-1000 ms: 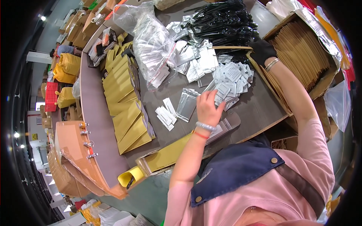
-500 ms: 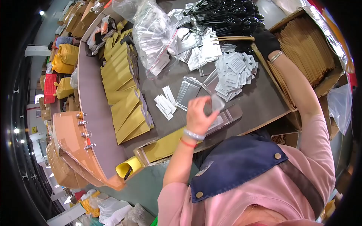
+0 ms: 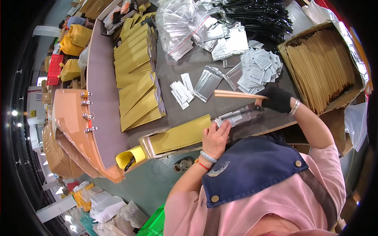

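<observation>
My right hand (image 3: 277, 100), in a black glove, grips two thin wooden sticks (image 3: 238, 94) that point left above the table. Beneath them, a long clear plastic bag (image 3: 247, 115) with white packets inside lies along the front edge. The bare fingers of my left hand (image 3: 215, 138) are closed at the bag's left end; the exact grip is partly hidden. Beside that hand a flat yellow envelope (image 3: 179, 134) lies under the bag's end. Small white packets (image 3: 182, 91) and clear sleeves (image 3: 208, 83) rest farther back.
An open carton of wooden sticks (image 3: 321, 70) stands at right. Silver-white sachets (image 3: 260, 67) are heaped beside it, with black-wrapped items (image 3: 256, 19) behind. Yellow envelopes (image 3: 136, 86) overlap at left, near a bulging plastic bag (image 3: 179, 29). A yellow holder (image 3: 131, 158) hangs at the front-left edge.
My right hand has come nearer from beside the carton, bringing the sticks over the clear bag. My left hand has dropped from above the table onto the bag's end. The view has shifted slightly.
</observation>
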The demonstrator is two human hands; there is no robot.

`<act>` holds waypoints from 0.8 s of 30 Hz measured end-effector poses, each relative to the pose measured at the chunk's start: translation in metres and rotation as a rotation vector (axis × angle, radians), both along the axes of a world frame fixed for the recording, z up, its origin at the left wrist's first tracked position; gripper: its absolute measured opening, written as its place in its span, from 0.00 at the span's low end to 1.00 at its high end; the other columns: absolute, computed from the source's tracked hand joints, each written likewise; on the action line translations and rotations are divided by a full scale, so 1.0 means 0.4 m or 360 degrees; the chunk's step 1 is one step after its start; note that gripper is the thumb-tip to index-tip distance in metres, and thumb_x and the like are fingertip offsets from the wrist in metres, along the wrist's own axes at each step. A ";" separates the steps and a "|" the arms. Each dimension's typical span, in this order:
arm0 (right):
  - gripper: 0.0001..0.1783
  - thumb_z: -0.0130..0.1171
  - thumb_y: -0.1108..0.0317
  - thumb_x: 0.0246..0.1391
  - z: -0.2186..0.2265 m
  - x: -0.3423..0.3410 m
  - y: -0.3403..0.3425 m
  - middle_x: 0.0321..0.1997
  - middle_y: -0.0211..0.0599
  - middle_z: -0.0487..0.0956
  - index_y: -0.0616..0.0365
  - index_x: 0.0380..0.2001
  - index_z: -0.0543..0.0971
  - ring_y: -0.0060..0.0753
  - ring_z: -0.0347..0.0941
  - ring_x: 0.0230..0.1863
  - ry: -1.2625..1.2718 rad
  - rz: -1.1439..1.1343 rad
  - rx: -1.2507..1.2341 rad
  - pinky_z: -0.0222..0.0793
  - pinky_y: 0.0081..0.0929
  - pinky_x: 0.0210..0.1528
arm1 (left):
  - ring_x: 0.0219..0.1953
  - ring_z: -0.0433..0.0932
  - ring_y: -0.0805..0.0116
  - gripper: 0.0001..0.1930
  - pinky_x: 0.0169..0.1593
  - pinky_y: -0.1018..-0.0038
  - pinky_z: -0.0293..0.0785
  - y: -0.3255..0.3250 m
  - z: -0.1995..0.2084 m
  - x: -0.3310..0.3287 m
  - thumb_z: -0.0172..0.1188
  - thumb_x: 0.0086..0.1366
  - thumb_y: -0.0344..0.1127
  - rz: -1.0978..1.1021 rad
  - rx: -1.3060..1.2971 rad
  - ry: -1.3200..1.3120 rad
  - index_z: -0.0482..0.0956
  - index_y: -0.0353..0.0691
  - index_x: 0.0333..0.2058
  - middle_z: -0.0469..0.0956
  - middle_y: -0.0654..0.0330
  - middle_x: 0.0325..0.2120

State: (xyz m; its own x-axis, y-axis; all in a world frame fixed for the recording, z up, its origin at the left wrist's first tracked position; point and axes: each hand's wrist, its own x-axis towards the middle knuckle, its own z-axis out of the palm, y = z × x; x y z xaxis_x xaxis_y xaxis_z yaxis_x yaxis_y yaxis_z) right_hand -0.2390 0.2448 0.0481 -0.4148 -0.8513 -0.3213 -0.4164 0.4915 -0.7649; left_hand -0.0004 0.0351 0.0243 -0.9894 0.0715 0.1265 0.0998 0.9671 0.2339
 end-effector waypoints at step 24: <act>0.14 0.64 0.71 0.43 -0.155 0.176 -0.057 0.33 0.40 0.78 0.53 0.37 0.81 0.46 0.75 0.36 0.0592 -0.0049 -0.0632 0.72 0.35 0.38 | 0.49 0.66 0.54 0.36 0.55 0.60 0.61 -0.048 0.045 -0.088 0.74 0.38 0.38 0.0114 0.0359 -0.0100 0.74 0.48 0.52 0.72 0.59 0.46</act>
